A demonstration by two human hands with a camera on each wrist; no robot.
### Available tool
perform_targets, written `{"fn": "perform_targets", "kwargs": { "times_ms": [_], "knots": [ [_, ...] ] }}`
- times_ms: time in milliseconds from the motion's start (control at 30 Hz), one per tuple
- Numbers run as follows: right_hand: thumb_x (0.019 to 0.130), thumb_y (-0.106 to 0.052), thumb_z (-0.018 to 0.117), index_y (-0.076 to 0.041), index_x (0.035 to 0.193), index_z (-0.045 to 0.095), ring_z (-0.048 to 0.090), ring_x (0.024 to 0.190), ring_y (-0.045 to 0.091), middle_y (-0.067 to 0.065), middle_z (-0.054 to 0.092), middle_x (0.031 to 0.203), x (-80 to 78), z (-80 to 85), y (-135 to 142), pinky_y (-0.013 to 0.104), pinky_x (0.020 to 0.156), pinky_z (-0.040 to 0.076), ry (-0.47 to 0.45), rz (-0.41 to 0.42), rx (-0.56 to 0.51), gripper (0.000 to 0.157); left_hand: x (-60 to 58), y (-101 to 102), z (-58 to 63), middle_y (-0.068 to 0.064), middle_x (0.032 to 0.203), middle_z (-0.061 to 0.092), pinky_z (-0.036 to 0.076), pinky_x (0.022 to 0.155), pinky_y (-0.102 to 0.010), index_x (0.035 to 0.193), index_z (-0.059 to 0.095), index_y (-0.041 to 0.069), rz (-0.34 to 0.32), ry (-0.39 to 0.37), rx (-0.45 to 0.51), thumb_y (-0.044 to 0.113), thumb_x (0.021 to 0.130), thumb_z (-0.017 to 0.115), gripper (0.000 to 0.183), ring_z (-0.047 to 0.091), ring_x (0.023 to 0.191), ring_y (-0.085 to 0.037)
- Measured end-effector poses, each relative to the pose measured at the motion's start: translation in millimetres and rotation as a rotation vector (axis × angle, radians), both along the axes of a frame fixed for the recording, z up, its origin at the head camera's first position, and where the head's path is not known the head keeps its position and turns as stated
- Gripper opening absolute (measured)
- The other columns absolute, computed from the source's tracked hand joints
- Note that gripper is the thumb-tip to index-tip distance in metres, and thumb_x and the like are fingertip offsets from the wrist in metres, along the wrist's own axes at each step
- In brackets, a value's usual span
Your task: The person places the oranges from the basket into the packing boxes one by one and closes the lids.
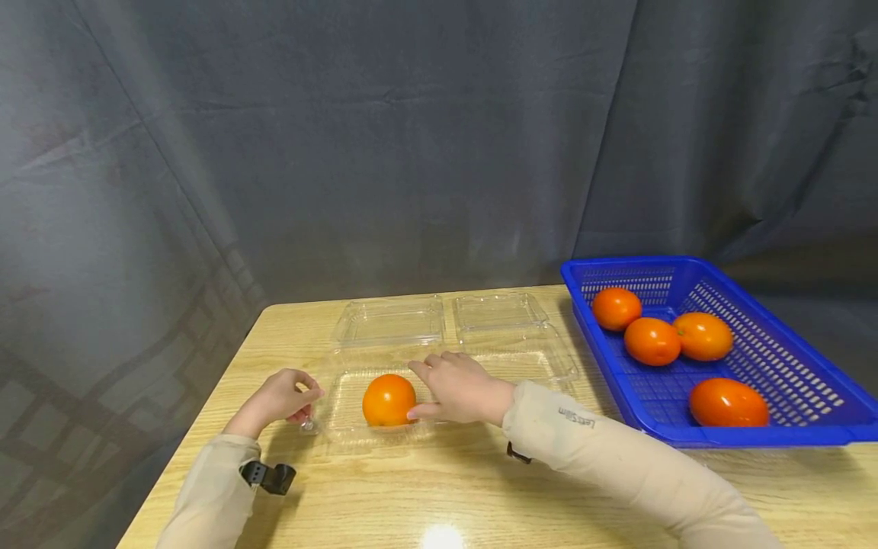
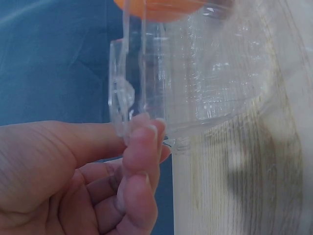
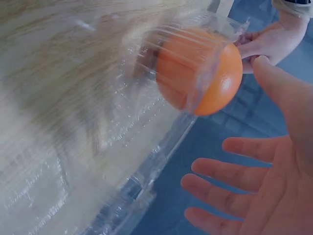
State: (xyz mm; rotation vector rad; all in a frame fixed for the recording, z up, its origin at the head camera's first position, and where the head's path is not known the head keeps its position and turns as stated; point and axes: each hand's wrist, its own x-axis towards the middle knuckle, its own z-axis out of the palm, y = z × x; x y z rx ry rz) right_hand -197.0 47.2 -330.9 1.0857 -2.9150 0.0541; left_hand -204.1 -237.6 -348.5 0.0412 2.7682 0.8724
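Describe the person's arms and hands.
Left sleeve and right sleeve are pale beige, the right bearing dark lettering. A black device is strapped over the left; a black part shows under the right. Left hand and right hand are ungloved.

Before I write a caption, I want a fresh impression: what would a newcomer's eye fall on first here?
Probably the blue plastic basket at the head view's right, holding four glossy orange-red fruits. Next, likely, the single round orange fruit in the clear plastic clamshell left of the basket. The left hand pinches the clamshell's edge; the right hand is beside that fruit.
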Motion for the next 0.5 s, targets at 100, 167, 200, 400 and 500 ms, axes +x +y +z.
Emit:
{"fn": "perform_targets", "kwargs": {
  "times_ms": [100,167,200,400,500],
  "knots": [
    [0.083,-0.057,0.058,-0.010,0.137,0.045,0.058,0.113,0.028,0.010,0.060,0.125,1.3,3.1,3,0.044,0.099,0.046,0.001,0.004,-0.008,0.072,0.1,0,-0.4,-0.004,0.059,0.058,0.049,0.050,-0.027,0.099,0.060,-0.008,0.005,-0.001,0.002,0.012,0.091,0.057,0.022,0.053,0.048,-0.010],
    [0.084,-0.056,0.058,-0.010,0.136,0.046,0.058,0.113,0.029,0.011,0.059,0.126,2.4,5.6,6,0.044,0.098,0.046,0.001,0.003,-0.011,0.071,0.0,0,-0.8,-0.004,0.058,0.058,0.050,0.051,-0.027,0.099,0.060,-0.009,0.006,0.000,0.005,0.012,0.091,0.058,0.022,0.053,0.048,-0.010],
    [0.084,-0.055,0.058,-0.010,0.136,0.046,0.058,0.114,0.029,0.011,0.059,0.126,2.7,6.9,7,0.044,0.098,0.046,0.002,0.003,-0.011,0.070,0.1,0,-1.1,-0.004,0.058,0.058,0.050,0.051,-0.027,0.099,0.059,-0.009,0.007,0.000,0.006,0.011,0.090,0.058,0.022,0.053,0.048,-0.010],
    [0.085,-0.054,0.058,-0.008,0.134,0.048,0.057,0.115,0.031,0.013,0.058,0.127,6.8,17.7,18,0.044,0.100,0.045,0.018,0.002,-0.014,0.068,-0.2,0,-1.8,-0.005,0.058,0.058,0.050,0.051,-0.027,0.098,0.059,-0.009,0.005,0.007,0.007,0.011,0.090,0.058,0.022,0.053,0.048,-0.010],
    [0.085,-0.053,0.059,-0.007,0.132,0.049,0.058,0.113,0.031,0.014,0.059,0.125,9.4,24.8,26,0.044,0.098,0.046,0.038,0.008,-0.025,0.067,-0.2,0,-1.6,-0.005,0.058,0.058,0.051,0.051,-0.027,0.099,0.059,-0.009,0.005,0.008,0.008,0.011,0.090,0.058,0.022,0.053,0.048,-0.010]
  ]
}}
